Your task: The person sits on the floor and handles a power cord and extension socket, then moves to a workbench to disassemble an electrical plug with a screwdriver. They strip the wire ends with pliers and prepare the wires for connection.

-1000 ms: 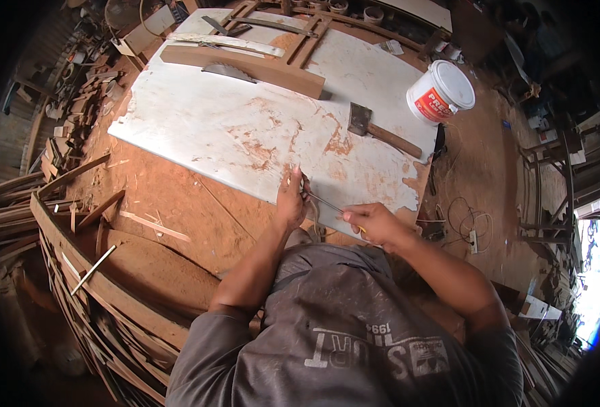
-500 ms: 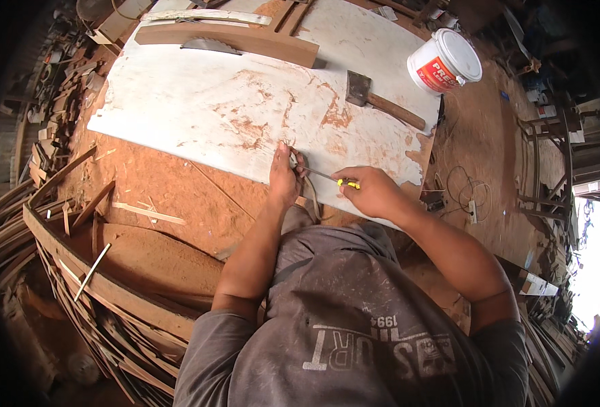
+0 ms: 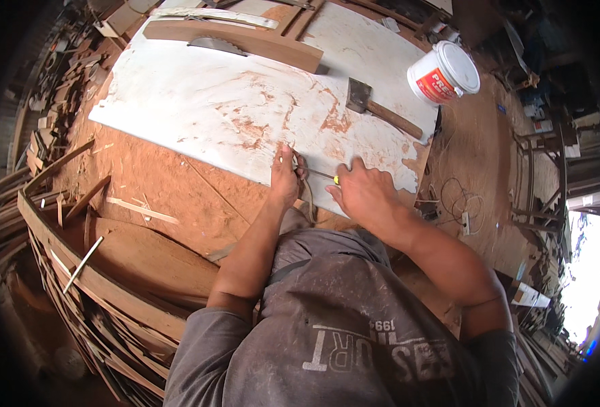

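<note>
My left hand (image 3: 284, 183) is closed round a small whitish piece (image 3: 295, 163), mostly hidden by the fingers, just over the near edge of the white board (image 3: 198, 102). A pale cord (image 3: 311, 205) hangs down beside that hand. From the right, my right hand (image 3: 371, 197) grips a screwdriver (image 3: 324, 175) with a thin metal shaft. Only a bit of its yellow handle shows past the fingers. The shaft points left, and its tip meets the small piece in my left hand.
On the board lie a mallet (image 3: 395, 119), a saw blade (image 3: 217, 45) and a wooden beam (image 3: 245, 43). A white lidded bucket (image 3: 422, 80) stands at the far right. A curved wooden frame (image 3: 103, 285) and strips fill the left. A power strip (image 3: 466, 222) with cable lies right.
My right hand has turned on the screwdriver, its back now upward and its fingers covering most of the yellow handle. The left hand keeps its grip. The view has shifted slightly.
</note>
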The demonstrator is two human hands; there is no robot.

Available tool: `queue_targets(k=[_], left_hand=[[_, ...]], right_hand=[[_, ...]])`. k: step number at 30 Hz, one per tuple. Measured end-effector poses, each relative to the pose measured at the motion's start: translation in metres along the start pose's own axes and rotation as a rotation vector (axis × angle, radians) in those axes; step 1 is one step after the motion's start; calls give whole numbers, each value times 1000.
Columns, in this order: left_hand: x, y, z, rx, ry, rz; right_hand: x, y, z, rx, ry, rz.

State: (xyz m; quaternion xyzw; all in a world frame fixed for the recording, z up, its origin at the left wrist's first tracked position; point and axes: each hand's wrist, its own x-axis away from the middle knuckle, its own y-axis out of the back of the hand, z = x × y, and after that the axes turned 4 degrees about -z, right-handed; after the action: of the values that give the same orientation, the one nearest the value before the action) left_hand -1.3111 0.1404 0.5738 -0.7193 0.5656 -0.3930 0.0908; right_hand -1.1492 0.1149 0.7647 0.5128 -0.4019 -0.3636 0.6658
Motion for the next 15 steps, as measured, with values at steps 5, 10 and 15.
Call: queue_targets(k=[5,10,15], left_hand=[[0,1,2,-4,-19,14],[-2,7,8,24,-42,20],[-3,7,8,63,0,22]], right_hand=[[4,-4,-9,-39,90,-89],[-5,11,-1,-32,-140,204],[9,-6,-20,-103,69,-128]])
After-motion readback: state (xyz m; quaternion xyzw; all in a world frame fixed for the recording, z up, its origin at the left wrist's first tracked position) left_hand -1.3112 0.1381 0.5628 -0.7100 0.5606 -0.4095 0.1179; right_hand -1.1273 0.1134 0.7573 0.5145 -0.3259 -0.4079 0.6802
